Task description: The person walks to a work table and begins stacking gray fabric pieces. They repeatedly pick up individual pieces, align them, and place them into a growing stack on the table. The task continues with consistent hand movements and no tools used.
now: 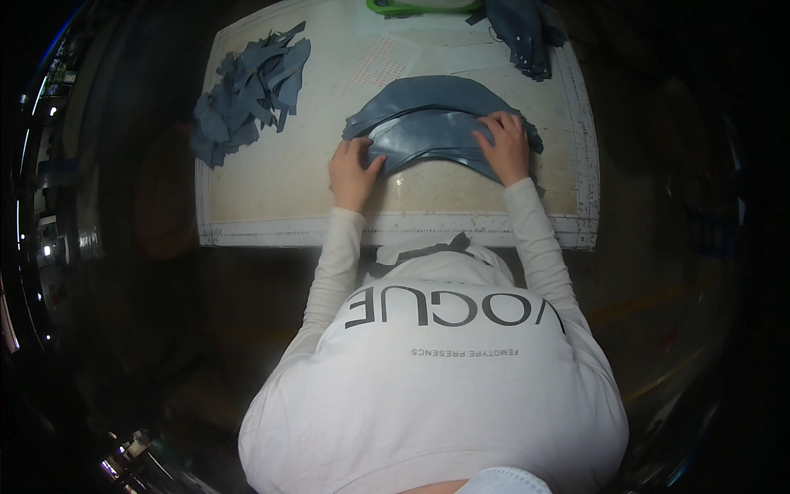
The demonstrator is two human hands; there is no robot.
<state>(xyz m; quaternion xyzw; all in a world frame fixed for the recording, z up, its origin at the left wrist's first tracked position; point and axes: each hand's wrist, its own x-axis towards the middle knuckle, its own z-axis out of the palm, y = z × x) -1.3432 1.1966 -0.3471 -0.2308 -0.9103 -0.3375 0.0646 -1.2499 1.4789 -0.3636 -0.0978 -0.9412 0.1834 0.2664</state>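
Observation:
Two overlapping stacks of blue-grey, crescent-shaped cut pieces (pixel 428 136) lie on the table in front of me, smooth and slightly shiny like leather or coated cloth. My left hand (pixel 355 173) grips the left end of the nearer stack, its thumb toward the middle and its fingertips at the edge. At the right end, my right hand (pixel 506 146) has its fingers bent over the pieces and its thumb against them. Behind the nearer stack, the farther crescent pieces (pixel 436 90) fan out in an arch. The undersides of the pieces are hidden.
A loose heap of blue-grey strips and scraps (pixel 247 95) lies at the table's far left. More dark blue pieces (pixel 522 33) hang together at the far right, beside a green-rimmed tray (pixel 403 10). A sheet with red marks (pixel 383 62) lies on the pale table (pixel 280 189).

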